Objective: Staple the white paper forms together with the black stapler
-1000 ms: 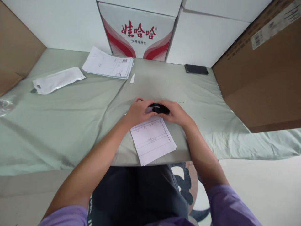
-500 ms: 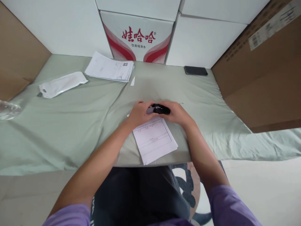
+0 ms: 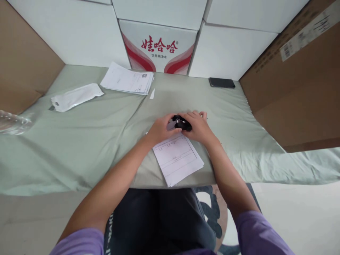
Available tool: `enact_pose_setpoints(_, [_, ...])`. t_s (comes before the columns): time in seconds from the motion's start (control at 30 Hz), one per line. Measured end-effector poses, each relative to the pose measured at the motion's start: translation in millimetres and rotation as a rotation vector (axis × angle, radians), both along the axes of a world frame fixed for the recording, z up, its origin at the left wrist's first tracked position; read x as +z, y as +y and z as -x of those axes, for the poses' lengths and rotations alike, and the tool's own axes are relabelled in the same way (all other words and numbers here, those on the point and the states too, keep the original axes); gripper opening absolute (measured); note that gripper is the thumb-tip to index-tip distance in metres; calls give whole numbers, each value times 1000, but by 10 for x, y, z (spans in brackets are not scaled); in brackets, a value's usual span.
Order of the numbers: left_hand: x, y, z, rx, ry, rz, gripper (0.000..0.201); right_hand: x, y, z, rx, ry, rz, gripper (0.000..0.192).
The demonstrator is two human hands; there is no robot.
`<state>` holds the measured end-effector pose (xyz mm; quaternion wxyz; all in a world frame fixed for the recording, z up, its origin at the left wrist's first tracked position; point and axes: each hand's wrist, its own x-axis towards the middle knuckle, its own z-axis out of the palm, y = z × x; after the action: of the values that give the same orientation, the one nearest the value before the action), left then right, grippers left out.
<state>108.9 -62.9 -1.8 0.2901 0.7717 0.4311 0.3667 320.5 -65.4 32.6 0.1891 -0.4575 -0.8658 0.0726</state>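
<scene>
A small stack of printed sheets (image 3: pixel 178 161) lies at the front edge of the cloth-covered surface, turned at a slant. My left hand (image 3: pixel 162 130) grips the far end of these sheets, thumb on the near side and fingers beyond. In my right hand (image 3: pixel 198 126) is a black stapler (image 3: pixel 183 125), with a bit of shiny metal showing. Its left end meets the sheets between my two hands. My fingers hide much of it, so I cannot tell how far the paper sits inside.
Behind lie another paper stack (image 3: pixel 127 79), a white paper scrap (image 3: pixel 152 94) and a white plastic packet (image 3: pixel 77 97). A black phone (image 3: pixel 221 82) rests by the white boxes (image 3: pixel 159 46). Brown cartons (image 3: pixel 297 92) stand at both sides; a clear plastic bottle (image 3: pixel 14 123) is far left.
My right hand has shifted its grip on the stapler, its fingers now raised and bent over the far side. The stapler looks more parted. The whole view has moved slightly.
</scene>
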Motion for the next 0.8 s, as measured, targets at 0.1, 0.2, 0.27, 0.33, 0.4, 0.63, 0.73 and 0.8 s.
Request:
enact_pose_setpoints(0.1, [-11, -6, 9, -20, -3, -42, 65, 42, -3, -33, -14, 39, -18, 64])
enact_pose_setpoints(0.2, [3, -22, 19, 0, 30, -31, 67, 51, 41, -142, -62, 175, -37, 68])
enact_pose_setpoints(0.27, [19, -33, 25, 38, 66, 9, 59, 9, 108, -247, -117, 316, -58, 67])
enact_pose_setpoints(0.33, [33, -41, 30, 51, 82, 36, 49, -71, 194, -355, -184, 471, -52, 62])
enact_pose_setpoints(0.4, [42, -44, 35, 41, 61, 35, 41, -163, 279, -434, -249, 610, 0, 54])
enact_pose_setpoints(0.63, [36, -32, 40, 84, -37, 41, 33, -159, 340, -331, -307, 1177, 342, 36])
enact_pose_setpoints(0.73, [29, -25, 42, 87, -42, 35, 33, -39, 278, -246, -289, 1338, 541, 36])
enact_pose_setpoints(0.8, [23, -20, 46, 86, -40, 32, 33, 17, 245, -221, -272, 1385, 646, 37])
